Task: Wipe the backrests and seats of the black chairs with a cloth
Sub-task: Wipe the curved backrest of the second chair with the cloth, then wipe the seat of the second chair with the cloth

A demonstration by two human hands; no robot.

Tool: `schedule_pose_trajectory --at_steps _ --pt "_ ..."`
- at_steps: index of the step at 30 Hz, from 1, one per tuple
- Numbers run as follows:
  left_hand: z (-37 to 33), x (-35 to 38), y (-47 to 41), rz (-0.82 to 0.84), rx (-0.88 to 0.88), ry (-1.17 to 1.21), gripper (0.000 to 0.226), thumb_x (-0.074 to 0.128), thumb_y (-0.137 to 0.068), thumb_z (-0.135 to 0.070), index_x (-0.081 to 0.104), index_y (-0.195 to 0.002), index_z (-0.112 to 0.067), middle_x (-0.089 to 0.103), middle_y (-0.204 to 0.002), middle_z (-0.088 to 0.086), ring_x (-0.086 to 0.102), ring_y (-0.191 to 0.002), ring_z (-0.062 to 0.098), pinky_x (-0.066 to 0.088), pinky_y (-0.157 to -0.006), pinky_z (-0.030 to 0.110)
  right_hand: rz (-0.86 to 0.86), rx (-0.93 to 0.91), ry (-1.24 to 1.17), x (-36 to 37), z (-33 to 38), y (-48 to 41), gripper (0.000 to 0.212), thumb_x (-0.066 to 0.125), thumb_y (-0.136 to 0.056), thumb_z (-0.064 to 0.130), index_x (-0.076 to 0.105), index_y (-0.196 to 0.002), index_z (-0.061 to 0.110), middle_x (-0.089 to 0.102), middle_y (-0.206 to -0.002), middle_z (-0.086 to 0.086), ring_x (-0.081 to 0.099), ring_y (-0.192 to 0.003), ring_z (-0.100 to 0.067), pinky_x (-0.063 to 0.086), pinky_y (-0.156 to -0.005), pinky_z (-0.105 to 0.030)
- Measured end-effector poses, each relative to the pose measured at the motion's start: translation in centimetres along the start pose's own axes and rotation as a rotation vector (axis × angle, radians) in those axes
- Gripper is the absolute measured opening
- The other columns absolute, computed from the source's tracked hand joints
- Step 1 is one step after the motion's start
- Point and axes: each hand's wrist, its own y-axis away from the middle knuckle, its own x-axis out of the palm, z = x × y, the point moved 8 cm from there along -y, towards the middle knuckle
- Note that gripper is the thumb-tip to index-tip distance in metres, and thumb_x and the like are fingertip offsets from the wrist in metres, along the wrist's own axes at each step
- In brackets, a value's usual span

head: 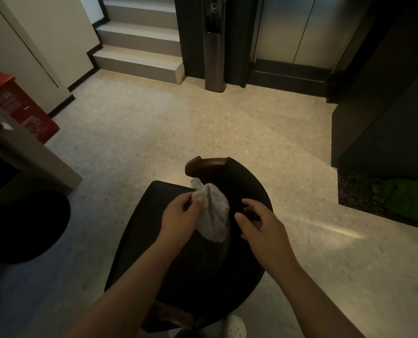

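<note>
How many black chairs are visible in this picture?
1. The chair stands right below the person, with the cloth held against its backrest. A dark round shape at the left may be another seat; unclear.

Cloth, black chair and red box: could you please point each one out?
cloth point(212, 215), head view, on its bunched middle.
black chair point(139, 235), head view, on its dark seat.
red box point(24, 111), head view, on its side face.

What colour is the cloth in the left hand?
Light grey cloth, in the head view, pinched by the left hand.
</note>
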Motion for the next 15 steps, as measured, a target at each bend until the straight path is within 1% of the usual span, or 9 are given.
schedule_pose_trajectory --at_steps 1,3,5,8,10,11,13,14,15 --pt "-0.4 0.4 0.3 0.029 -0.012 0.035 0.012 0.051 -0.098 -0.028 0.062 -0.099 -0.033 0.066 -0.100 -0.005 0.063 -0.095 0.008 0.052 -0.080 0.025 0.021 -0.007 -0.041 0.1 0.4 0.1 0.046 0.059 -0.092 0.040 0.049 -0.136 0.034 0.051 -0.134 0.009 0.055 -0.116 -0.010 0.053 -0.096 -0.040" --pt "-1.2 1.2 0.6 0.078 -0.024 0.093 0.018 0.050 -0.099 -0.025 0.066 -0.105 -0.028 0.069 -0.104 -0.001 0.066 -0.100 0.014 0.055 -0.091 0.039 0.056 -0.036 -0.087 0.2 1.2 0.0 0.051 0.060 -0.092 0.041 0.045 -0.140 0.034 0.049 -0.137 0.011 0.053 -0.121 -0.010 0.051 -0.099 -0.039" --pt "-2.1 1.8 0.9 0.095 0.001 0.106 0.020 0.051 -0.098 -0.021 0.067 -0.108 -0.026 0.071 -0.104 0.000 0.068 -0.100 0.014 0.055 -0.091 0.043 0.068 -0.082 -0.093 0.1 1.8 -0.3 0.052 0.060 -0.092 0.041 0.044 -0.141 0.035 0.051 -0.137 0.013 0.051 -0.123 -0.006 0.049 -0.102 -0.034" --pt "-3.0 2.1 1.0 0.052 0.032 0.094 0.020 0.057 -0.095 -0.018 0.068 -0.111 -0.025 0.072 -0.103 -0.003 0.068 -0.099 0.012 0.057 -0.088 0.039 0.076 -0.142 -0.122 -0.5 2.6 -0.8 0.050 0.060 -0.092 0.040 0.044 -0.140 0.040 0.053 -0.133 0.019 0.050 -0.120 0.005 0.047 -0.100 -0.020" --pt "-3.5 2.1 1.1 0.030 0.036 0.098 0.018 0.062 -0.092 -0.017 0.070 -0.107 -0.023 0.072 -0.101 -0.003 0.069 -0.097 0.011 0.058 -0.084 0.034 0.083 -0.155 -0.139 -0.8 2.9 -1.1 0.050 0.059 -0.091 0.040 0.046 -0.139 0.040 0.053 -0.131 0.022 0.049 -0.119 0.009 0.044 -0.096 -0.010" --pt "-3.6 2.2 1.1 0.031 0.037 0.091 0.017 0.063 -0.091 -0.016 0.070 -0.104 -0.023 0.073 -0.100 -0.003 0.069 -0.095 0.010 0.058 -0.081 0.029 0.084 -0.154 -0.146 -0.9 3.0 -1.3 0.050 0.059 -0.091 0.040 0.047 -0.140 0.038 0.054 -0.132 0.021 0.049 -0.120 0.008 0.043 -0.095 -0.010" --pt "-4.2 2.3 1.1 0.052 0.055 0.055 0.015 0.063 -0.091 -0.016 0.071 -0.101 -0.024 0.073 -0.097 -0.005 0.069 -0.093 0.007 0.056 -0.076 0.020 0.077 -0.147 -0.154 -1.2 3.3 -1.6 0.048 0.060 -0.091 0.040 0.050 -0.138 0.036 0.055 -0.131 0.018 0.050 -0.120 0.004 0.043 -0.098 -0.015" --pt "-4.6 2.4 1.1 0.069 0.072 0.027 0.015 0.063 -0.091 -0.016 0.071 -0.101 -0.024 0.073 -0.096 -0.006 0.069 -0.092 0.004 0.055 -0.075 0.017 0.068 -0.143 -0.164 -1.4 3.4 -1.8 0.043 0.060 -0.091 0.038 0.052 -0.134 0.038 0.057 -0.128 0.019 0.051 -0.117 0.005 0.044 -0.097 -0.015" --pt "-4.9 2.5 1.2 0.085 0.087 -0.001 0.016 0.062 -0.092 -0.017 0.071 -0.102 -0.025 0.073 -0.096 -0.008 0.068 -0.091 0.002 0.054 -0.076 0.017 0.058 -0.141 -0.176 -1.6 3.5 -2.0 0.036 0.060 -0.092 0.035 0.053 -0.126 0.042 0.058 -0.122 0.021 0.053 -0.112 0.009 0.044 -0.094 -0.011"
